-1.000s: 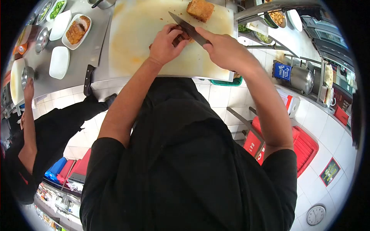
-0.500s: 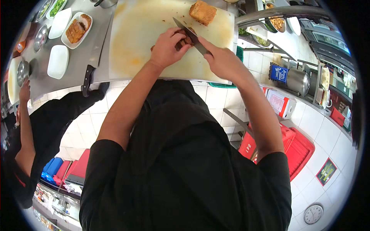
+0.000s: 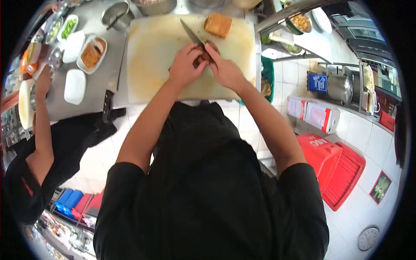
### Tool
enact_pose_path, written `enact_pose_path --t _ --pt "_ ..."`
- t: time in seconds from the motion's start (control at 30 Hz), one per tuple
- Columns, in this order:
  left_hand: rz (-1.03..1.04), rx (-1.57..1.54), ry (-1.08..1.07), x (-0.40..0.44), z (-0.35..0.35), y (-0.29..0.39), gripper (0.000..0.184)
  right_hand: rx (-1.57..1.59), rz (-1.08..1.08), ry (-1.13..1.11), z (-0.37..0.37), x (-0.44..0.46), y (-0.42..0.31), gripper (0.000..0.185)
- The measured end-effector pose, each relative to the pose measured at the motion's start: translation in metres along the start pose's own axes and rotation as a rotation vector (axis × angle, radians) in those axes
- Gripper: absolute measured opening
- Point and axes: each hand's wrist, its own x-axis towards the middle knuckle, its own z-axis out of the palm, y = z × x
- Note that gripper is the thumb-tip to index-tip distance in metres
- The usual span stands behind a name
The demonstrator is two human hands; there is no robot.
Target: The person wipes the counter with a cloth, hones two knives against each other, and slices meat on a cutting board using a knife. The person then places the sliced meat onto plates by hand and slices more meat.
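Observation:
My left hand [image 3: 186, 65] is curled over a browned piece of meat [image 3: 202, 58] on the pale cutting board [image 3: 147, 56], its fingers largely covering it. From the right, my right hand [image 3: 226, 71] is closed around a knife, thumb and forefinger close against the meat. The knife blade [image 3: 190, 31] points up and left from that hand, past my left fingertips; its handle is hidden under the hand. A larger golden-brown block of meat [image 3: 218, 24] lies at the board's far right, apart from both hands.
Left of the board is a white dish of sliced meat [image 3: 92, 53] beside a bare white dish [image 3: 75, 86]. A second knife handle [image 3: 107, 105] overhangs the counter edge. At far left, a co-worker's arm [image 3: 43, 99] reaches over the counter. A metal pot [image 3: 117, 16] stands behind.
My right hand has moved in closer to my left hand and the meat, and less of the blade shows. The view has shifted, bringing more of the counter's back into sight.

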Motion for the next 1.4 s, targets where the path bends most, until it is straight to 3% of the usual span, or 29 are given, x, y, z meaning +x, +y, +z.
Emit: enact_pose_path --t 0.13,0.2,0.3,0.43,0.5,0.7,0.9,1.2,1.4 --pt "0.040 0.142 0.123 -0.008 -0.038 0.024 0.046 0.145 -0.133 0.090 -0.027 -0.019 0.001 0.065" --pt "-0.019 0.195 0.198 -0.031 -0.052 0.021 0.050 0.212 -0.066 0.115 -0.055 -0.052 -0.021 0.066" --pt "-0.195 0.226 0.149 -0.069 -0.062 0.021 0.053 0.300 -0.131 0.083 -0.052 -0.091 -0.041 0.066" --pt "-0.304 0.243 0.101 -0.088 -0.054 0.028 0.060 0.269 0.049 -0.173 -0.008 -0.096 -0.051 0.064" --pt "-0.315 0.293 0.099 -0.086 -0.047 0.032 0.064 0.230 0.096 -0.157 0.001 -0.091 -0.047 0.065" --pt "-0.291 0.334 0.099 -0.068 -0.041 0.032 0.070 0.225 0.071 0.006 0.006 -0.079 -0.027 0.066" --pt "-0.178 0.249 -0.099 -0.047 -0.051 0.013 0.065 0.182 0.139 0.097 -0.007 -0.075 -0.021 0.065" --pt "-0.099 0.275 -0.256 -0.046 -0.068 -0.004 0.061 -0.012 0.096 -0.027 -0.008 -0.109 -0.049 0.063" --pt "-0.070 0.189 -0.202 -0.066 -0.088 -0.011 0.060 -0.038 0.071 -0.088 -0.007 -0.119 -0.095 0.063"
